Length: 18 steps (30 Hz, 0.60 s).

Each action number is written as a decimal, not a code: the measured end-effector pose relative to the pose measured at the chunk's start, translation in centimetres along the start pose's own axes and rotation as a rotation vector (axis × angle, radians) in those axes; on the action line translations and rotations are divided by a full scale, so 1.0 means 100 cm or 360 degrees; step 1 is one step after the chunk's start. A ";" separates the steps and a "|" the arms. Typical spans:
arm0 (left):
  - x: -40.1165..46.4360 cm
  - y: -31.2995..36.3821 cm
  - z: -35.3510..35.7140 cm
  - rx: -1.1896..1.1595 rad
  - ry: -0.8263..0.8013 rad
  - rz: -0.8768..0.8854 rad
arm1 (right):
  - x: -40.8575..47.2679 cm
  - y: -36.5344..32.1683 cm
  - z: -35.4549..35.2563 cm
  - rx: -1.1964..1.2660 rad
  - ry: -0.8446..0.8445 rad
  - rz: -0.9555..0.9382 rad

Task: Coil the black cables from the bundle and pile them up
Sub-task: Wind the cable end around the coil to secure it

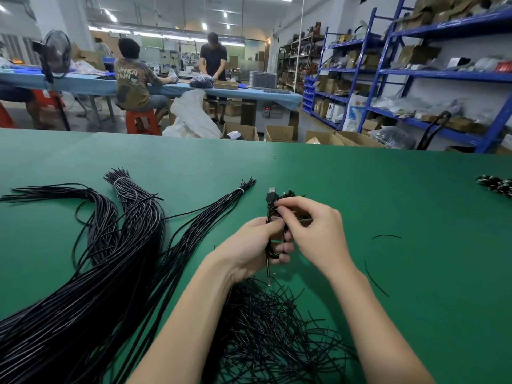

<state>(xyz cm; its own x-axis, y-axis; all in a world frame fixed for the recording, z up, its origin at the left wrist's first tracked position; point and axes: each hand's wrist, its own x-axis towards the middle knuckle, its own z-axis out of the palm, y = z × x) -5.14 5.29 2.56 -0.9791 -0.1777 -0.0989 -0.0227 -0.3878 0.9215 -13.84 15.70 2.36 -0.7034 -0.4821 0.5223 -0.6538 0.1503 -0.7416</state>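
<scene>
coil: one cable (273, 239) mid-wind, left hand (250, 246) gripping loops, right hand (313, 231) fingers pinching its top
left: three tied bundles (116, 261) untouched
pile: cannot tell

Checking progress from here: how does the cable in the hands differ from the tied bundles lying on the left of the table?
The cable in the hands is one cable wound into a small coil; the tied bundles hold many cables stretched out long. The coil is lifted, gripped by the left hand and pinched by the right hand; the bundles rest on the green table. The coil shows a USB plug; the bundles carry white ties. Both are black.
</scene>
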 end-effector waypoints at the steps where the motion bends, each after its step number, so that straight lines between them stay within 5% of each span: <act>1: 0.000 -0.001 0.000 -0.0029 -0.0018 0.0002 | -0.001 0.000 0.000 0.0136 0.0022 0.0098; 7: 0.005 -0.010 0.002 0.0354 -0.0001 0.0126 | -0.007 -0.004 -0.002 0.0478 -0.0320 0.0513; 12: 0.005 -0.011 -0.002 0.0808 0.0056 0.0172 | -0.004 -0.003 0.000 0.0360 -0.0249 0.0508; 18: 0.007 -0.010 0.002 0.0739 0.0067 0.0168 | -0.001 0.001 0.008 0.0472 -0.0079 0.0623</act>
<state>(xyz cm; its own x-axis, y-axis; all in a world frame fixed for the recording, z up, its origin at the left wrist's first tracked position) -5.80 5.73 1.69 -0.9721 -0.2347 -0.0020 -0.0208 0.0776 0.9968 -13.66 15.07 1.90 -0.8615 -0.4802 0.1650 -0.2302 0.0795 -0.9699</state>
